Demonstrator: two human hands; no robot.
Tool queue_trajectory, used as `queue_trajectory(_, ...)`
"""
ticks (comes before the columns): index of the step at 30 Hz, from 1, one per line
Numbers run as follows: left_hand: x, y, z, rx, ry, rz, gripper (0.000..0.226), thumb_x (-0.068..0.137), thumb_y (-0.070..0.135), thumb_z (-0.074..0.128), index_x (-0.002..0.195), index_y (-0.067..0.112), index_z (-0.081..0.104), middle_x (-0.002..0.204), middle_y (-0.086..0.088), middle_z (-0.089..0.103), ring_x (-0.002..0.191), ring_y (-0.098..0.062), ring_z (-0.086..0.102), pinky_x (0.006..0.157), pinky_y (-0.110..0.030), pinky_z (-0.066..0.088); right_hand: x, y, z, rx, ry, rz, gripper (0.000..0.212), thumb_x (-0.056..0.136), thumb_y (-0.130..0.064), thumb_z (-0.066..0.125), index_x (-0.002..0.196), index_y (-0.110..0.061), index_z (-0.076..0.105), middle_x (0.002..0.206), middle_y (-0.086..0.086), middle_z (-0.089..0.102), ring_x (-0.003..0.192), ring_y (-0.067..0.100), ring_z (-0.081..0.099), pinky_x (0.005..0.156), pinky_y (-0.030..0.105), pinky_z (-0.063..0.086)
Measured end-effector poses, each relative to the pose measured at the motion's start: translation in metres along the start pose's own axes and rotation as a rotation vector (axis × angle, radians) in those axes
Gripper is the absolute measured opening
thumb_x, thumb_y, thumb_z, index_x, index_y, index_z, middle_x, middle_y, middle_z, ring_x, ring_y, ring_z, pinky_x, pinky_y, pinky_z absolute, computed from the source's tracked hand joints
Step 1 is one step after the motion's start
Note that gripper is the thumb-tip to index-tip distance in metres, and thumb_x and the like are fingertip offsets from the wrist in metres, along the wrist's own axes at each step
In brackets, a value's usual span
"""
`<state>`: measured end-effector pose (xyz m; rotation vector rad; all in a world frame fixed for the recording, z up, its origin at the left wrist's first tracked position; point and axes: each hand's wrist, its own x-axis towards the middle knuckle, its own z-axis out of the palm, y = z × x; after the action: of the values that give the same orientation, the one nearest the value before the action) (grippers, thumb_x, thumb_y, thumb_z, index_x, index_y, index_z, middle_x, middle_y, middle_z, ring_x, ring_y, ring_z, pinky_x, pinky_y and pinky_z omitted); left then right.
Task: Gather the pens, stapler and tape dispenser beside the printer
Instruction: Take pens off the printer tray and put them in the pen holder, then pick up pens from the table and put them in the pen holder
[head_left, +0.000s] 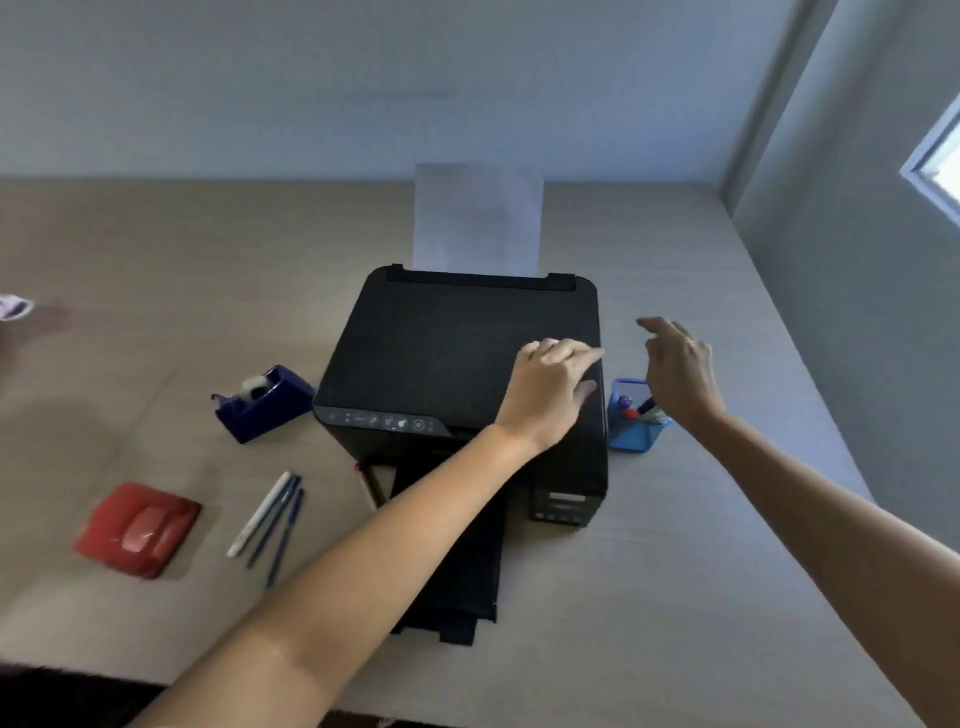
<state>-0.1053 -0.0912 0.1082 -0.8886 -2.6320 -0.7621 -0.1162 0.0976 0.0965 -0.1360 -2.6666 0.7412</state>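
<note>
A black printer (452, 353) stands mid-table with white paper (478, 218) in its rear feed. Left of it sits a dark blue tape dispenser (265, 402). Nearer me lie a red stapler (139, 527) and three pens (270, 519), one white and two dark blue. Another red-tipped pen (370, 486) lies against the printer's front. My left hand (550, 389) hovers over the printer's right top corner, fingers loosely spread, holding nothing. My right hand (675, 364) floats open above a blue mesh pen holder (631, 434) at the printer's right side.
The printer's black output tray (457, 587) extends toward me. A wall runs behind the table and another along its right edge. Something pale (15, 306) pokes in at the far left edge. The pen holder contains a few markers.
</note>
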Motion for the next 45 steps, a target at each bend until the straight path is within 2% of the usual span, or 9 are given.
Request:
queue_trajectory(4, -0.077, -0.063, -0.064, -0.225, 0.157, -0.215, 0.030, 0.092, 0.020, 0.060, 0.121, 0.012, 0.065, 0.111, -0.001, 0.068, 0.102, -0.015, 0.062, 0.092, -0.026, 0.051, 0.010, -0.091, 0.015, 0.145, 0.090, -0.098, 0.028, 0.092, -0.003, 0.047, 0.113, -0.007, 0.064, 0.109, 0.017, 0.067, 0.092, 0.034, 0.064, 0.081, 0.029, 0.042)
queue_trajectory(8, -0.160, -0.154, -0.109, -0.138, 0.248, -0.518, 0.024, 0.097, 0.020, 0.051, 0.110, 0.011, 0.068, 0.103, -0.003, 0.071, 0.091, -0.015, 0.066, 0.082, -0.024, 0.051, -0.007, -0.195, 0.060, 0.255, 0.085, -0.268, 0.020, 0.093, -0.007, 0.051, 0.106, -0.007, 0.066, 0.096, 0.010, 0.067, 0.075, 0.016, 0.058, 0.066, 0.010, 0.033)
queue_trajectory(14, -0.270, -0.282, -0.123, -0.041, -0.016, -1.020, 0.024, 0.094, 0.009, 0.050, 0.112, 0.002, 0.064, 0.111, -0.016, 0.070, 0.102, -0.032, 0.066, 0.088, -0.039, 0.053, -0.087, -0.276, 0.158, 0.297, -0.387, -0.526, 0.016, 0.095, -0.008, 0.051, 0.103, -0.008, 0.065, 0.093, 0.007, 0.064, 0.076, 0.017, 0.061, 0.069, 0.025, 0.052)
queue_trajectory(19, -0.290, -0.309, -0.115, 0.131, -0.389, -0.924, 0.027, 0.090, 0.027, 0.051, 0.108, 0.012, 0.062, 0.113, -0.014, 0.065, 0.104, -0.033, 0.061, 0.085, -0.037, 0.050, -0.133, -0.280, 0.229, 0.013, -0.855, -0.308, 0.031, 0.093, 0.001, 0.040, 0.116, -0.008, 0.059, 0.114, 0.011, 0.058, 0.101, 0.029, 0.060, 0.086, 0.041, 0.053)
queue_trajectory(24, -0.284, -0.314, -0.106, 0.313, -0.525, -0.834, 0.024, 0.088, 0.011, 0.051, 0.112, 0.009, 0.056, 0.116, -0.013, 0.062, 0.105, -0.034, 0.060, 0.082, -0.040, 0.048, -0.143, -0.276, 0.273, -0.092, -0.858, 0.127, 0.042, 0.099, -0.021, 0.032, 0.137, -0.008, 0.043, 0.143, 0.016, 0.043, 0.130, 0.033, 0.040, 0.107, 0.038, 0.034)
queue_trajectory(32, -0.296, -0.312, -0.093, -0.097, -0.283, -0.983, 0.018, 0.092, 0.005, 0.046, 0.110, 0.005, 0.044, 0.101, -0.019, 0.061, 0.085, -0.037, 0.061, 0.065, -0.039, 0.043, -0.156, -0.278, 0.305, -0.129, -0.807, 0.196, 0.037, 0.099, -0.007, 0.030, 0.136, -0.009, 0.028, 0.127, 0.024, 0.050, 0.112, 0.038, 0.054, 0.091, 0.046, 0.047)
queue_trajectory(40, -0.304, -0.320, -0.087, 0.234, -0.472, -0.889, 0.026, 0.098, 0.007, 0.036, 0.120, 0.000, 0.049, 0.124, -0.020, 0.054, 0.112, -0.036, 0.053, 0.087, -0.044, 0.044, -0.165, -0.311, 0.311, 0.039, -0.794, 0.426, 0.033, 0.097, -0.013, 0.041, 0.123, 0.003, 0.052, 0.121, 0.021, 0.059, 0.112, 0.036, 0.056, 0.095, 0.038, 0.044)
queue_trajectory(43, -0.313, -0.324, -0.102, 0.024, -0.285, -1.026, 0.023, 0.099, 0.016, 0.042, 0.112, -0.002, 0.051, 0.110, -0.024, 0.062, 0.100, -0.038, 0.060, 0.078, -0.043, 0.046, -0.173, -0.331, 0.320, 0.101, -0.818, 0.405, 0.020, 0.093, -0.027, 0.054, 0.094, -0.007, 0.058, 0.102, 0.016, 0.061, 0.094, 0.034, 0.059, 0.081, 0.035, 0.047)
queue_trajectory(45, -0.318, -0.325, -0.116, -0.117, -0.161, -1.105, 0.022, 0.098, 0.015, 0.044, 0.108, -0.003, 0.050, 0.095, -0.024, 0.064, 0.086, -0.040, 0.064, 0.065, -0.040, 0.044, -0.177, -0.339, 0.330, 0.024, -0.842, 0.360, 0.021, 0.093, -0.024, 0.053, 0.102, -0.005, 0.057, 0.111, 0.016, 0.057, 0.098, 0.035, 0.059, 0.085, 0.038, 0.049)
